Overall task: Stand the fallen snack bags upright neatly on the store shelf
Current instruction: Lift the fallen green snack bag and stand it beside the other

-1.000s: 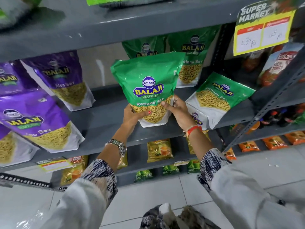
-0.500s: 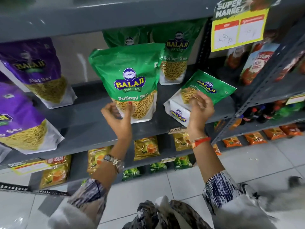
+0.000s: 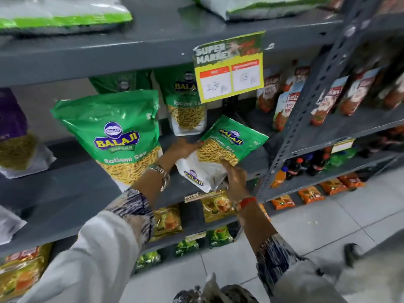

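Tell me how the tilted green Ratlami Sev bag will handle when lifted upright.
The tilted bag, held by the left hand and right hand, looks soft and crinkly, so probably floppy. Its glossy film may be slippery. The loose sev likely shifts, so it may tip again.

My left arm reaches forward and to the right, forearm angled up, sleeve drawn back from the wrist, which carries a metal watch (image 3: 162,174). My left hand (image 3: 182,147) lies palm down, fingers extended to the right and closed on a bag's far left edge. My right arm rises from lower right, a red band (image 3: 247,202) at the wrist. My right hand (image 3: 235,174) grips the bag's near corner, fingers curled.
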A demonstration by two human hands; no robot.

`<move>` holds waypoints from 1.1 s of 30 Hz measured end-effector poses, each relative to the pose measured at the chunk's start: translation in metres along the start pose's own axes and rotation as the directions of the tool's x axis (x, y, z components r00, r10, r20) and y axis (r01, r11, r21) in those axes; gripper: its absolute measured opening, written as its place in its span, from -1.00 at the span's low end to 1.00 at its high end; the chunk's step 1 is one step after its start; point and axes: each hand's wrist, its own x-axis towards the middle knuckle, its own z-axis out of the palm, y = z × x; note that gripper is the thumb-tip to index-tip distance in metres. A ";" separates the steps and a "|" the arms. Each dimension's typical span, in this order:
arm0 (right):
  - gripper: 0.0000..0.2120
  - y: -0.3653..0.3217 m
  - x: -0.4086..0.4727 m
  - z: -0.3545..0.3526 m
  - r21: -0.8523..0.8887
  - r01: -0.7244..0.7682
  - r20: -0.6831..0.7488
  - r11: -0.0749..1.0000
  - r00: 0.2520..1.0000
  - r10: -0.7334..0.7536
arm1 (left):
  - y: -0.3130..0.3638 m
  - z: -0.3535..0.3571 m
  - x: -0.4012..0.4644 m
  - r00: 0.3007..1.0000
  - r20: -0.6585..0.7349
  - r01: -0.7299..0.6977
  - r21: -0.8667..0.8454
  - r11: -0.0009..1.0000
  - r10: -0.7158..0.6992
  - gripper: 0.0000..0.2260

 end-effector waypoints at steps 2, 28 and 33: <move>-0.38 -0.013 -0.012 -0.001 0.059 -0.040 0.059 0.997 0.998 0.036 | 0.004 -0.002 0.001 0.974 0.219 0.079 -0.064 0.995 -0.063 -0.45; -0.88 -0.020 -0.145 -0.104 0.172 0.204 0.218 0.964 0.946 -0.239 | -0.015 0.060 -0.203 1.000 0.019 0.018 -0.682 0.732 -0.006 -0.61; -0.77 -0.025 -0.182 -0.106 0.191 0.266 0.265 0.945 0.913 -0.310 | -0.015 0.047 -0.236 0.997 -0.061 -0.083 -0.696 0.713 0.056 -0.70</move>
